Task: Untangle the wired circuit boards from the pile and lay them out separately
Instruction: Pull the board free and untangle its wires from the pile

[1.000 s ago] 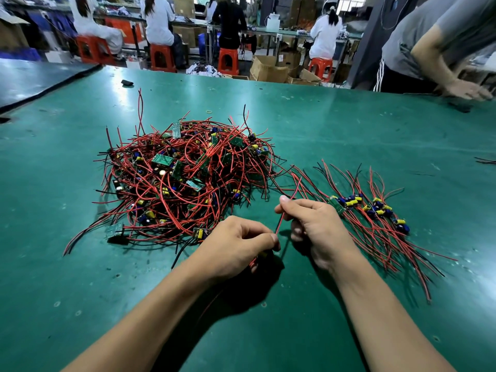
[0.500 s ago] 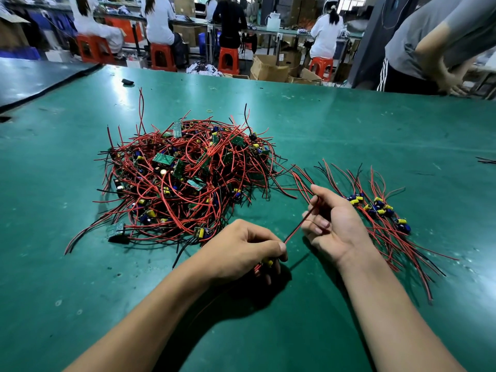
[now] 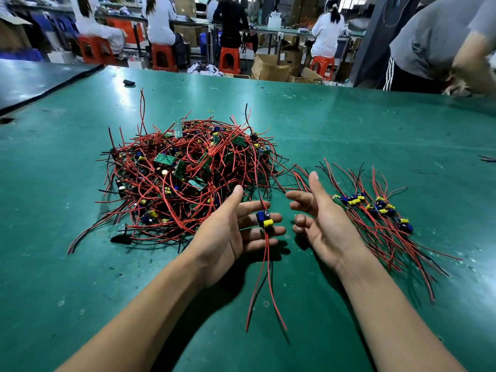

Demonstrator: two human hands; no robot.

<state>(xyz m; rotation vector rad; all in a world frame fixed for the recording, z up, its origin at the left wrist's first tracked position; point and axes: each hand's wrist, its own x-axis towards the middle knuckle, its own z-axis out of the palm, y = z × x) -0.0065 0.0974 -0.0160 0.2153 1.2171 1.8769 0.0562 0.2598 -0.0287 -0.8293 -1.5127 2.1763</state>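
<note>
Now, on the left half of the green desk (image 3: 349, 124) we see the pile (image 3: 185, 178): a heap of red and black wires with small green boards and blue and yellow parts caught up in it. A few wire ends stick up and out from its edges. A yellow rubber band (image 3: 210, 111) lies on the desk just behind it.

Just right of the pile's near edge, our left hand (image 3: 230, 234) is turned palm up, thumb raised and fingers (image 3: 249, 206) straight and spread, gripping nothing. One board (image 3: 264, 220), with a blue and a yellow part on it, lies across those fingers. Its wires run up toward the pile and hang down past the hand, with the ends near the desk.

Beside it, and apart from it, our right hand (image 3: 322, 224) is open too, palm facing left, its fingers (image 3: 298, 196) loosely bent and holding nothing.

Right of that hand lies the row (image 3: 375, 208) of boards already set out, side by side, with their wires fanned toward us.

At the far right edge, a person (image 3: 434, 41) in grey leans over the desk.
</note>
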